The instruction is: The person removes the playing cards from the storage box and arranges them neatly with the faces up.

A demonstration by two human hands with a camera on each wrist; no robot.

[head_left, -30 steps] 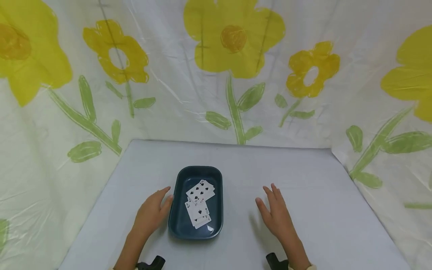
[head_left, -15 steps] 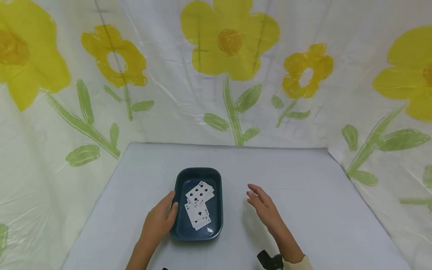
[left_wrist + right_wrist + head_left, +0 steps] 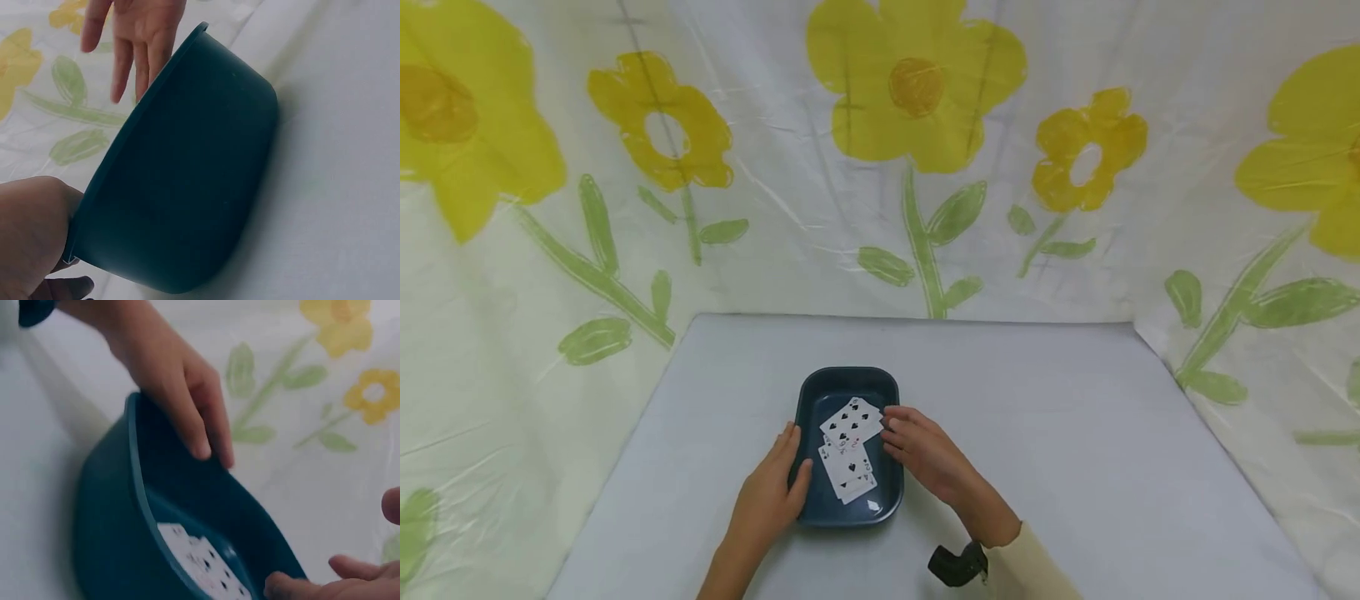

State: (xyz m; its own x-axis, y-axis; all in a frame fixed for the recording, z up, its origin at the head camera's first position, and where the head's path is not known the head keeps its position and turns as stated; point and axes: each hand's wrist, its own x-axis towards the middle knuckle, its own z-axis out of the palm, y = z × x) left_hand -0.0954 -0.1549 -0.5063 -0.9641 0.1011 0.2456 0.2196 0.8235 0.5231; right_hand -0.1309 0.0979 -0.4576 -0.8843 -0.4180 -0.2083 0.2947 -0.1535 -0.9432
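A dark teal rectangular tray [image 3: 883, 502] with raised walls holds several playing cards [image 3: 847, 458], spades among them, lying loosely overlapped. My left hand [image 3: 763, 500] grips its left wall. From the right wrist view, the left thumb [image 3: 192, 434] lies inside the rim and the fingers outside. Over the right rim reaches my right hand [image 3: 936, 457], fingers extended near the upper cards. In the right wrist view some right fingertips [image 3: 281, 584] are at the rim; whether they touch a card cannot be made out. The left wrist view mostly shows the tray's outer wall [image 3: 181, 162].
The tray stands on a white-covered table [image 3: 1037, 400]. Behind and at both sides hangs a pale curtain [image 3: 782, 167] with yellow flowers. A black wrist mount [image 3: 957, 565] sits below the right hand, by a cream sleeve [image 3: 1026, 571].
My right hand has moved left from above the table to the tray's right rim. The left hand has come from beside the tray to grip its left wall.
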